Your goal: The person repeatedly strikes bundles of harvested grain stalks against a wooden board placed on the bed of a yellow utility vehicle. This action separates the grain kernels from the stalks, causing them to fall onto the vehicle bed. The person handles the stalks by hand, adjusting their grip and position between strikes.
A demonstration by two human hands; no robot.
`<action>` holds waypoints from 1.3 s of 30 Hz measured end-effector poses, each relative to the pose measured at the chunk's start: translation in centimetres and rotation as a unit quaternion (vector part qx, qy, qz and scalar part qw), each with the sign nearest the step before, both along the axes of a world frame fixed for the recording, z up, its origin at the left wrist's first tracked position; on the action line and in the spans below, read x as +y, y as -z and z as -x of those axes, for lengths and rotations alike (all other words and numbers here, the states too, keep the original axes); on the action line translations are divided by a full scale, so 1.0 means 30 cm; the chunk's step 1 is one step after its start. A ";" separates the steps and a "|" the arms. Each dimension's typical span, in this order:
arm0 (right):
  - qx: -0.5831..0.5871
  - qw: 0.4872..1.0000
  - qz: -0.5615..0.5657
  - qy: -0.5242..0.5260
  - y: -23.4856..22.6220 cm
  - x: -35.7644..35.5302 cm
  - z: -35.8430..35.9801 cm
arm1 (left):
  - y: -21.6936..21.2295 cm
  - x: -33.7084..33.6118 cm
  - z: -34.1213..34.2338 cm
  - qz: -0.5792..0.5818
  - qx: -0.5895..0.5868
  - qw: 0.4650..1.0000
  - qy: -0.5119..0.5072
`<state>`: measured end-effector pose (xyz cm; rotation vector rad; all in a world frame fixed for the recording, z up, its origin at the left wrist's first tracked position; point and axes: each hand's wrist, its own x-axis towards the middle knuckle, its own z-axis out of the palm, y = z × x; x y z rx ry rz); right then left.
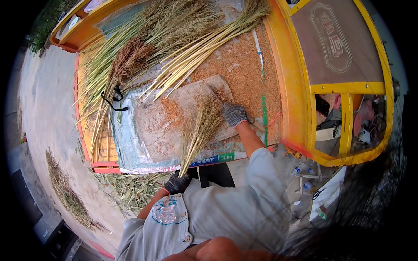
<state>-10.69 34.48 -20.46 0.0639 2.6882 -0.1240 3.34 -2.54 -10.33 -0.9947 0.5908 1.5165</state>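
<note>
My left hand [175,182], in a dark grey knitted glove, is closed round the stalk ends of a bundle of broomcorn [199,130] at the near edge of the cart bed. The seed heads fan out away from me over a worn grey board [152,126], which bears scattered grain. To the right of the bundle, my right hand [235,114], in a striped grey glove, is closed on a tool whose pale wooden handle end [259,126] sticks out beside the wrist. A thin edge runs from the fist toward the seed heads; the tool's exact kind is unclear.
Cut broomcorn stalks [191,56] lie across the far bed, with a reddish-brown seed head bunch [130,58] and a black strap [114,104]. Loose orange-brown grain [248,69] covers the right side. A yellow metal frame [346,122] borders the right; leaf scraps [139,189] lie below.
</note>
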 end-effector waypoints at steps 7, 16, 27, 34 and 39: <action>0.112 0.988 -0.024 0.108 -0.142 0.036 -0.043 | 0.201 -0.121 -0.106 -0.208 -0.432 0.835 -0.269; 0.009 0.992 0.127 -0.024 -0.035 -0.254 -0.243 | 0.288 -0.184 -0.187 -0.182 -0.393 0.852 -0.295; 0.174 0.973 -0.021 0.149 -0.175 0.063 -0.049 | 0.278 -0.192 -0.177 -0.132 -0.396 0.865 -0.277; 0.030 0.981 0.169 -0.094 -0.181 -0.379 -0.371 | 0.293 -0.185 -0.153 -0.218 -0.344 0.881 -0.239; 0.008 0.998 0.048 0.030 0.027 -0.069 -0.169 | 0.227 -0.198 -0.155 -0.169 -0.252 0.934 -0.191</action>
